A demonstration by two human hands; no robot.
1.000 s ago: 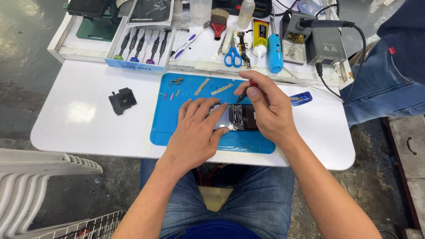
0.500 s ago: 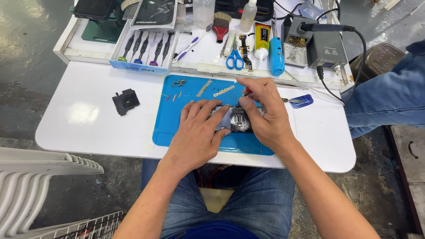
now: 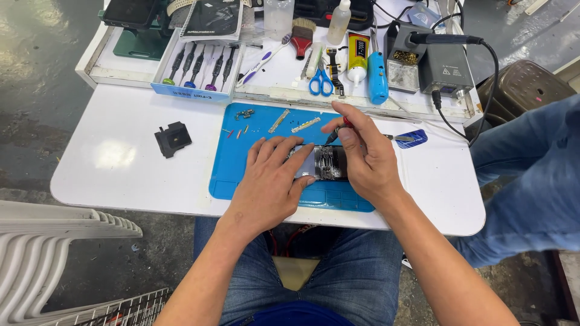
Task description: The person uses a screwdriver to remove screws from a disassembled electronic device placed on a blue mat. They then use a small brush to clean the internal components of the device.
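Unscrewing step: left hand (image 3: pixel 272 181) flat, fingers spread, pinning opened phone (image 3: pixel 323 163) on blue mat (image 3: pixel 241 163); right hand (image 3: pixel 368 157) fingers pinched around screwdriver (image 3: pixel 339 128). Next move needs steady tip seating.

My left hand (image 3: pixel 272 181) lies palm down, fingers spread and nearly flat, fingertips pressing on the left end of the opened phone (image 3: pixel 323 163). Its forearm runs back from there toward my lap, wrist straight. My right hand (image 3: pixel 365 154) sits over the right end of the phone, knuckles up, wrist bent slightly inward. Thumb and forefinger are pinched around a thin screwdriver (image 3: pixel 338 130), whose tip angles down toward the phone's upper edge. The other fingers curl loosely behind. That forearm slants back from the phone, to the right.
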